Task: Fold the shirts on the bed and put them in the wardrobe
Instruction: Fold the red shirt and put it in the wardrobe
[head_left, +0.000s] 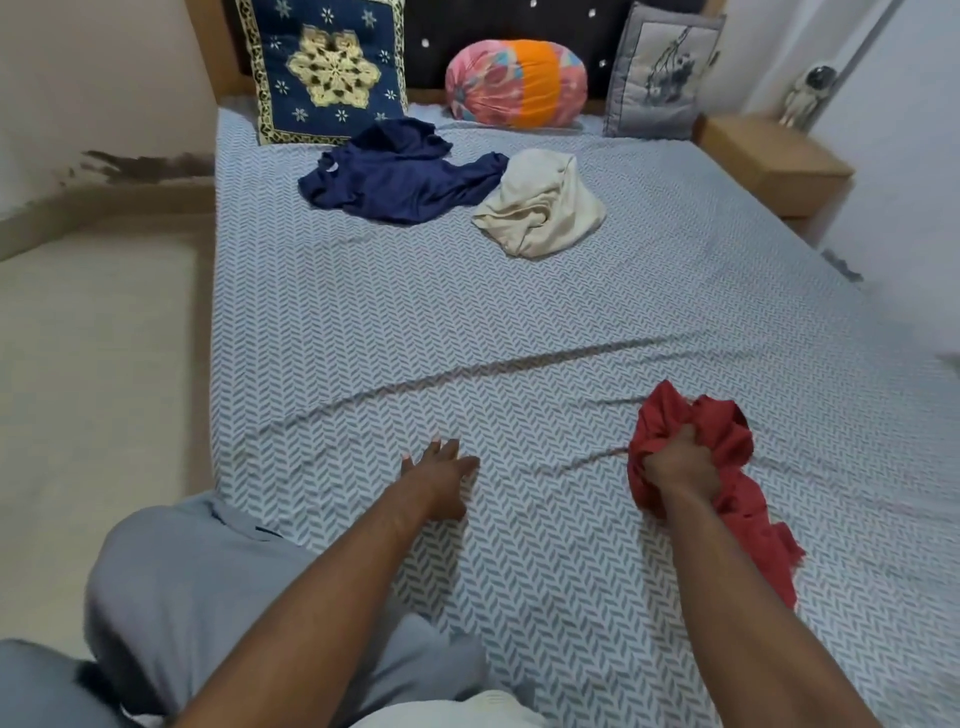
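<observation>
My right hand (683, 467) grips a crumpled red shirt (727, 441) just above the bed (467, 322), near its front right; the shirt's tail trails down past my wrist. My left hand (439, 475) reaches forward over the bedsheet with fingers stretched out, holding nothing. Farther up the bed lie a crumpled navy shirt (400, 174) and, to its right and touching it, a bunched cream shirt (543, 205). No wardrobe is in view.
A blue patterned cushion (322, 67), a pink and orange round pillow (517, 83) and a grey cushion (662, 78) lean at the headboard. A wooden bedside table (769, 156) stands at the right. My knee in grey trousers (208, 577) rests at the bed's front left corner.
</observation>
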